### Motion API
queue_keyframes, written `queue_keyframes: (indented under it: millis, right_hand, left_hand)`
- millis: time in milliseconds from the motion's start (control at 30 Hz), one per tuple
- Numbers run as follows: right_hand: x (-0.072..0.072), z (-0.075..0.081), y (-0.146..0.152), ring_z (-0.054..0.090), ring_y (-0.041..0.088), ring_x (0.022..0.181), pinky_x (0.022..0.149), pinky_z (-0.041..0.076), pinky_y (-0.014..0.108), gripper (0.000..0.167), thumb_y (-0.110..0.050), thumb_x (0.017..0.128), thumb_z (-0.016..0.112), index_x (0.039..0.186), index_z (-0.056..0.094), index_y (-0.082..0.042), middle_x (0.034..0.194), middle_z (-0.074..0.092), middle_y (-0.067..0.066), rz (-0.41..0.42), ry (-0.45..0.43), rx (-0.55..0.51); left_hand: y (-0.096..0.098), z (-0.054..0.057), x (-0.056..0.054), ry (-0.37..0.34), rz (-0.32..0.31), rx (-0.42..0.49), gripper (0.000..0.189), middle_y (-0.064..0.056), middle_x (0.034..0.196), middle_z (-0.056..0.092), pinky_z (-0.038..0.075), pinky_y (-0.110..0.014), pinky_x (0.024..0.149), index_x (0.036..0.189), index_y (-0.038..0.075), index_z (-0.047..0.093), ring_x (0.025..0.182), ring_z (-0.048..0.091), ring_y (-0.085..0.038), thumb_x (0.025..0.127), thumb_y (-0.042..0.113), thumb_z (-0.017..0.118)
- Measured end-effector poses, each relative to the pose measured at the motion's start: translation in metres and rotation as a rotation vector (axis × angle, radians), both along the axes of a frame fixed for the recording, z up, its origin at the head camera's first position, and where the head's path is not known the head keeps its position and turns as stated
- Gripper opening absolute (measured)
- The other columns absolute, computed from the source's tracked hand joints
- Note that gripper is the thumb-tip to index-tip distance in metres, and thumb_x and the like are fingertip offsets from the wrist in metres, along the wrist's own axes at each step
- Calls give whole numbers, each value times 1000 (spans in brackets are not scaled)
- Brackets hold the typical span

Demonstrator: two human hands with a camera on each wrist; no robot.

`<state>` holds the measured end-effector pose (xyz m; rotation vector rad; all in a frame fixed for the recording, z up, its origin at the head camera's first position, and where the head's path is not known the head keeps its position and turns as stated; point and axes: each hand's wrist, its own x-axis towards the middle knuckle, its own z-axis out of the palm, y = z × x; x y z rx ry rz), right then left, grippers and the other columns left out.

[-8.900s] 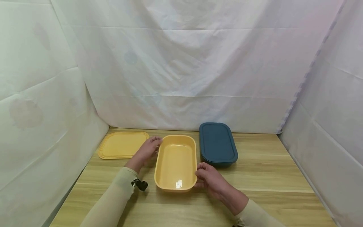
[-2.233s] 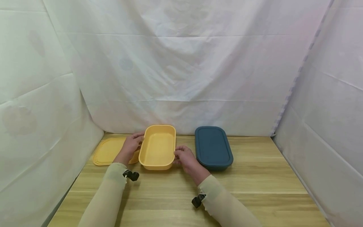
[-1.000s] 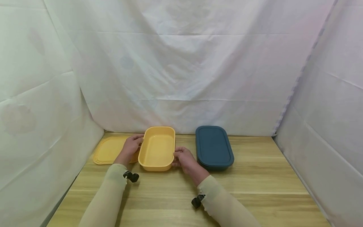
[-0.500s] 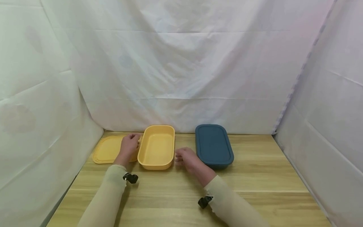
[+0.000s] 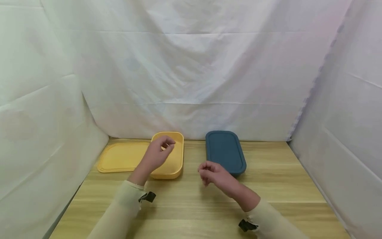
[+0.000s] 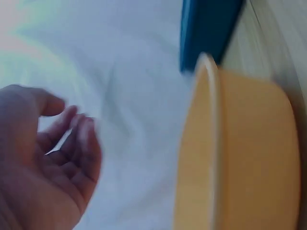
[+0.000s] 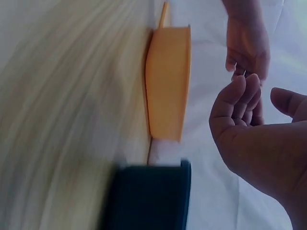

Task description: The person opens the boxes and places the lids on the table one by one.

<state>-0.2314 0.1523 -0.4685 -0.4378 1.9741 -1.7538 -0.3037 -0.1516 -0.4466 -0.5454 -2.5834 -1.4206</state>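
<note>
My left hand [image 5: 157,153] hangs above the yellow rectangular container [image 5: 176,158], hiding part of its inside. Its fingers are loosely curved and hold nothing; the left wrist view shows a gap between hand [image 6: 53,163] and container rim [image 6: 216,143]. Left of the container lies its flat yellow lid [image 5: 123,156] on the table. My right hand [image 5: 217,176] is in the air just in front of the dark blue lidded container [image 5: 225,151], covering its near left corner. Those fingers are bent loosely around nothing, as the right wrist view of the hand [image 7: 259,139] also shows.
A wood-grain table [image 5: 179,212] carries all these things. White cloth hangs behind [image 5: 191,73] the table's back edge and along both sides. A gap of bare table separates the yellow container from the blue one.
Both hands have let go of the yellow container, which was set down beside its lid. The left hand has risen rightward over it; the right hand has drawn back right toward the blue container.
</note>
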Motion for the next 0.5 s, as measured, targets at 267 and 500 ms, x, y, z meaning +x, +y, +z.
queue_keyframes:
  millis: [267,500]
  right_hand:
    - [1,10,53,62,23,81,79,58,37,33,-22,117,58,122,57,11,96,61,15,-116,160,40]
    - [1,15,85,63,27,81,79,59,38,34,-23,118,58,123,56,10,93,58,12,-212,162,38]
  left_hand:
    - [38,7,28,-58,-144,-43,12,3,114,73,59,-43,92,121,14,75,106,69,-18,111,14,69]
    - [66,-8,45,-113,-226,-6,10,-1,115,75,59,-40,89,115,20,75,103,69,-15,110,15,69]
